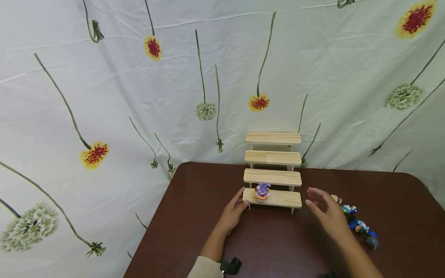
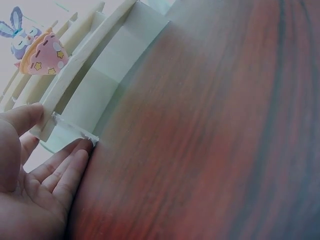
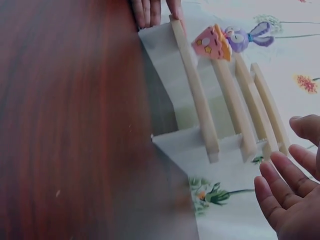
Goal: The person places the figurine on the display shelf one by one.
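Pale wood makes up the four-step display stand with translucent side panels (image 1: 272,177), which stands on the dark reddish-brown worktop (image 1: 271,243); on the left part of its lowest step sits a purple, rabbit-eared figurine with a pink and orange base (image 1: 262,192). The person's left grip (image 1: 229,218) is narrow, thumb and forefinger holding the left end of that step. The right grip (image 1: 328,216) is wide and holds nothing, just beside the stand's right end but not touching it. The step in hand looks like steadying or squaring the stand. To do it well, bring even support to both ends, press low and slowly, and keep the steps level, since the figurine could topple. The right arm should also clear the small multicoloured figurines (image 1: 352,222) in a row beside it.
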The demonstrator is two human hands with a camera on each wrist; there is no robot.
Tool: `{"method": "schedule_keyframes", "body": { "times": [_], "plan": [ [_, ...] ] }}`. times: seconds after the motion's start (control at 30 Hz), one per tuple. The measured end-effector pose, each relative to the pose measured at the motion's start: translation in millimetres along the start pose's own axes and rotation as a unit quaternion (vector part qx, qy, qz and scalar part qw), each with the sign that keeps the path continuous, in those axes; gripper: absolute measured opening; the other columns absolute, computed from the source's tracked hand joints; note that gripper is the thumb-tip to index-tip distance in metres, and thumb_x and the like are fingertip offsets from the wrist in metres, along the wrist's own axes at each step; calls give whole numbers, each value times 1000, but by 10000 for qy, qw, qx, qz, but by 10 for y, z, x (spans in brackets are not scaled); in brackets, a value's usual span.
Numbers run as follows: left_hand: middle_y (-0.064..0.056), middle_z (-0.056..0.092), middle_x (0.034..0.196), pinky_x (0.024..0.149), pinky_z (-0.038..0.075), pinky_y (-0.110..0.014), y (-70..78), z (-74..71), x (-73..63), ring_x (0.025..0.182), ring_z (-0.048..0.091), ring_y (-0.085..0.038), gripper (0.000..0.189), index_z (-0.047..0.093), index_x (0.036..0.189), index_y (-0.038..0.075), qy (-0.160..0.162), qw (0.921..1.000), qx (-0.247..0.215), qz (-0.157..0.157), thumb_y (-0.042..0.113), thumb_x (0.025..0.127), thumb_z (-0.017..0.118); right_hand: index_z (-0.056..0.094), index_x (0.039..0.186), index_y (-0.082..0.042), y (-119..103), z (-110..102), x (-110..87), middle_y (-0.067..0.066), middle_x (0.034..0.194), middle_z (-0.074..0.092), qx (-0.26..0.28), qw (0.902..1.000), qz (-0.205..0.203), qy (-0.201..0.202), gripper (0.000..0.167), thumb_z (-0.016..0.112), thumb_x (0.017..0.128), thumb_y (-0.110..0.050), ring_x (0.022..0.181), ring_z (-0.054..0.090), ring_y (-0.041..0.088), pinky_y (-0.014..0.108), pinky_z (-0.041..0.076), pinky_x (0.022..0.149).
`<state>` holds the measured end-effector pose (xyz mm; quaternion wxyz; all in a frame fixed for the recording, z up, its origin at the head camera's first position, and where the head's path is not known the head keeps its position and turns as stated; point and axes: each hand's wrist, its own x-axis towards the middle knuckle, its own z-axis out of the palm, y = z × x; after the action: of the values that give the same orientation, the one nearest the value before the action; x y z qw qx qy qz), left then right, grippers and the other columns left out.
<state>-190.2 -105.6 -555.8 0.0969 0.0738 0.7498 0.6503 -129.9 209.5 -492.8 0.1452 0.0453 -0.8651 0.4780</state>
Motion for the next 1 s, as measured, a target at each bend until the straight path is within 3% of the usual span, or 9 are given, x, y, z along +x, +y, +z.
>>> {"method": "schedule_keyframes", "body": {
  "times": [0.3, 0.77, 1.0],
  "plan": [
    [-14, 63, 135, 112, 42, -50, 7, 2, 5, 127, 60, -27, 63, 30, 160, 32, -23, 9999, 109, -63, 40, 103, 57, 57, 137, -4, 135, -111, -81, 14, 127, 64, -66, 9997, -144, 178, 40, 65, 100, -18, 105, 52, -17, 1, 41, 88],
    [-11, 65, 130, 111, 43, -50, -9, -9, 11, 124, 62, -24, 63, 30, 160, 33, -14, 9999, 145, -73, 39, 103, 57, 59, 135, -6, 264, -289, -178, -30, 121, 56, -70, 9980, -307, 547, 41, 70, 95, -10, 104, 54, -18, 2, 43, 85],
    [-11, 65, 129, 110, 44, -49, -15, -7, 13, 123, 62, -23, 62, 31, 160, 33, -6, 9998, 163, -79, 37, 104, 57, 55, 139, -2, 312, -369, -244, -34, 126, 55, 195, 9983, -177, 512, 42, 66, 99, -10, 112, 54, -15, 3, 42, 89]
  ]
}}
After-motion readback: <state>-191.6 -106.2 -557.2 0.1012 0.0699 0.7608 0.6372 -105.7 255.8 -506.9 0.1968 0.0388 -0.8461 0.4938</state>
